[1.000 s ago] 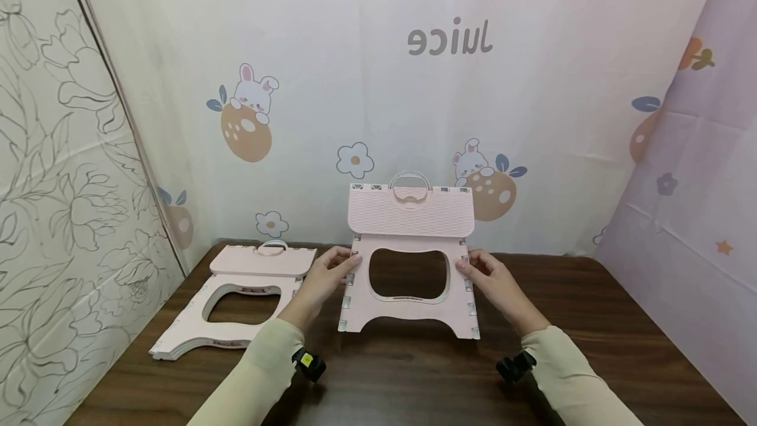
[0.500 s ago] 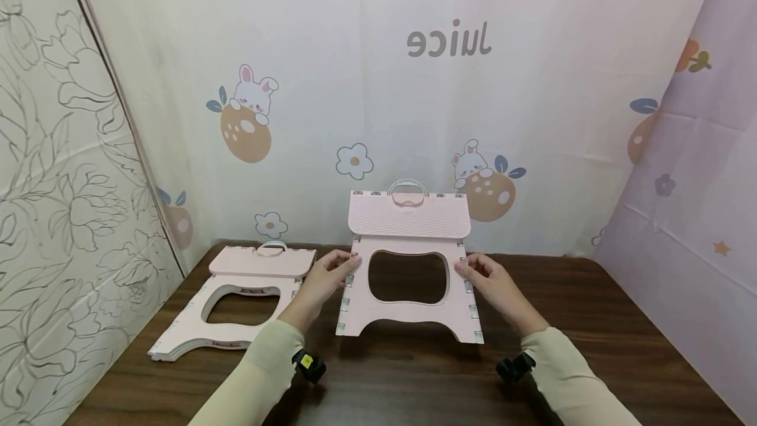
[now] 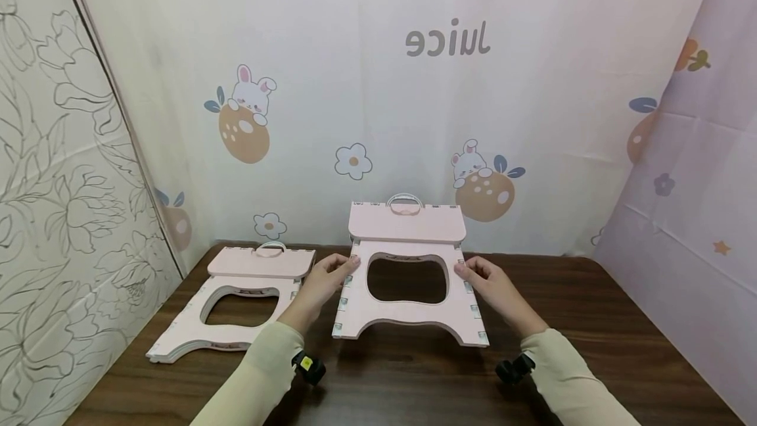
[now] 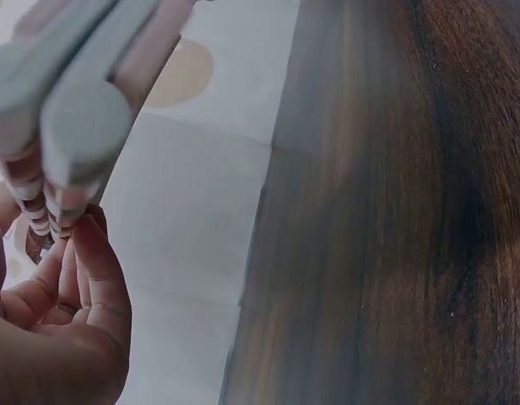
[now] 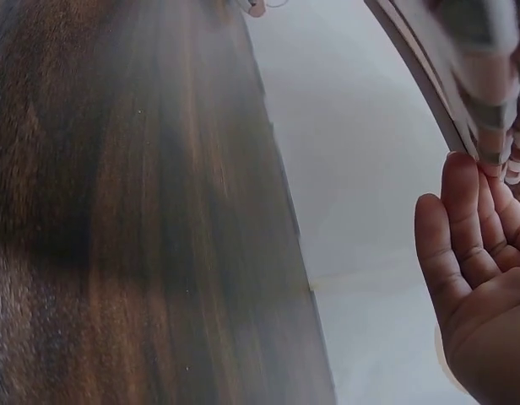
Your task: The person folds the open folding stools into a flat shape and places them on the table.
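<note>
A pink folding stool (image 3: 408, 311), folded flat, is held tilted over the table between both hands, its carrying handle at the far top. My left hand (image 3: 322, 281) pinches its left side edge, thumb on the front face and fingers behind. On the opposite edge, my right hand (image 3: 491, 284) pinches it the same way. In the left wrist view, the left fingers (image 4: 100, 274) reach behind the stool's layered legs (image 4: 87, 126). The right wrist view has the right fingers (image 5: 467, 219) against the hinged edge. A second folded pink stool (image 3: 236, 334) lies flat at the left.
The dark wooden table (image 3: 408, 393) runs back to a printed curtain (image 3: 390, 97). More curtain hangs along the left and right sides. The second stool's right edge is close beside the left hand and forearm.
The held stool has tipped back: its top and handle have sunk away from me and its leg end has come slightly nearer. Both hands keep their hold; the second stool stays put.
</note>
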Tool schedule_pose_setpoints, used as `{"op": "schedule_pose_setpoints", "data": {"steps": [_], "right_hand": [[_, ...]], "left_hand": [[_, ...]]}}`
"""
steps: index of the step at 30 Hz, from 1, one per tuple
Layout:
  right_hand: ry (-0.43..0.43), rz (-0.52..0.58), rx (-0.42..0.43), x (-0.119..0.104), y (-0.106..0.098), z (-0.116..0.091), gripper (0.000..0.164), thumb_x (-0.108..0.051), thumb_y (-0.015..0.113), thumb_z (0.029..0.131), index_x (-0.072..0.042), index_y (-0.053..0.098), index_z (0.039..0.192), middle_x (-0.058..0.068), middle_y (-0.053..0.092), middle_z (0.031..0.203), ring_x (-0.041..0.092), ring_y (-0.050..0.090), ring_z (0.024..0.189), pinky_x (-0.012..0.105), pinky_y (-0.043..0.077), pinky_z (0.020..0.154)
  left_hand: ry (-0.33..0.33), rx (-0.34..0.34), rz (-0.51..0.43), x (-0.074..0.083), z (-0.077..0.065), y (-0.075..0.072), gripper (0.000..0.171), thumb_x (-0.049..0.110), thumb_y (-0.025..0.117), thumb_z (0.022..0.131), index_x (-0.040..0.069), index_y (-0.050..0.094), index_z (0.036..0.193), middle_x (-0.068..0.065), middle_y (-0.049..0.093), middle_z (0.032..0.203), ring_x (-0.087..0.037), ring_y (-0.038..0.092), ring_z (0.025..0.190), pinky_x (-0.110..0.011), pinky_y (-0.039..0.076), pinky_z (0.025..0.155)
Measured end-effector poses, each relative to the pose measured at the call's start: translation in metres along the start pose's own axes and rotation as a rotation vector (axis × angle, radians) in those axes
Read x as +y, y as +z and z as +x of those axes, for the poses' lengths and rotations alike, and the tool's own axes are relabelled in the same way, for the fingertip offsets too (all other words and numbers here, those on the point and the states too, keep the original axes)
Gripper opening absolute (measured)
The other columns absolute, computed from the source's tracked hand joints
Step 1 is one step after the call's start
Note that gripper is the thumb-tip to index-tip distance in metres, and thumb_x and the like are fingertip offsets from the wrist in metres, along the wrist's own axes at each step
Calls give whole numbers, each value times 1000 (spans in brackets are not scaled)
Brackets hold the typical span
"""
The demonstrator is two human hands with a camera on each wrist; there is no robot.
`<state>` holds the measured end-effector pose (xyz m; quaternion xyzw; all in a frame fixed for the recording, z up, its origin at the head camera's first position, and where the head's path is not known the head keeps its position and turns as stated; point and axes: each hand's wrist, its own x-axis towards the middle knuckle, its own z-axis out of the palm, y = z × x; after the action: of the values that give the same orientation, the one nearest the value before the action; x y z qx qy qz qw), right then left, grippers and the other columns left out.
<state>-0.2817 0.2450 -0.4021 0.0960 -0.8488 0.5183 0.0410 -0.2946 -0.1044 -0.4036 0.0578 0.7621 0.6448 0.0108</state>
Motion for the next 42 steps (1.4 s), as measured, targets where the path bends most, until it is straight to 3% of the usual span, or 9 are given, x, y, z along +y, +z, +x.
{"op": "schedule_pose_setpoints", "data": {"steps": [7,12,23,28,34,42], "right_hand": [[10,-10,-7,1,0,0,37,-40,58,102,-3,61,106,7,59,93,20,54,85,34,44,75],[27,-16,-18,4,0,2,35,-39,57,103,-4,62,104,6,59,94,20,54,87,35,44,76],[56,25,-59,7,3,-1,36,-40,53,104,-4,60,103,5,60,94,17,56,87,32,46,77],[52,27,-58,6,4,-3,37,-40,54,104,-3,61,104,6,60,95,18,56,89,33,47,78],[62,-5,-59,12,1,-3,36,-40,56,103,-5,61,106,5,60,97,19,54,91,34,45,79],[66,51,-72,15,-5,-6,37,-36,57,102,-1,58,113,8,60,100,20,56,90,33,48,78]], "left_hand": [[-22,-12,18,-1,-1,-1,47,52,68,92,7,66,103,-4,53,91,-20,51,90,-42,46,88],[-29,-20,15,-1,-2,-2,46,52,68,92,7,66,103,-4,54,92,-20,51,90,-39,45,84],[-41,-29,20,-2,-3,-2,36,43,63,99,7,61,94,-3,51,89,-19,51,90,-44,45,91],[-49,-42,21,-4,-2,-2,33,38,62,100,6,60,93,-5,50,87,-20,51,88,-44,45,89],[-57,-87,-3,-3,-6,-2,41,45,64,97,4,65,103,-6,59,100,-20,57,93,-45,49,91],[-59,-189,-15,-6,-4,-5,43,42,65,97,2,64,115,-10,62,118,-24,61,104,-50,47,98]]}}
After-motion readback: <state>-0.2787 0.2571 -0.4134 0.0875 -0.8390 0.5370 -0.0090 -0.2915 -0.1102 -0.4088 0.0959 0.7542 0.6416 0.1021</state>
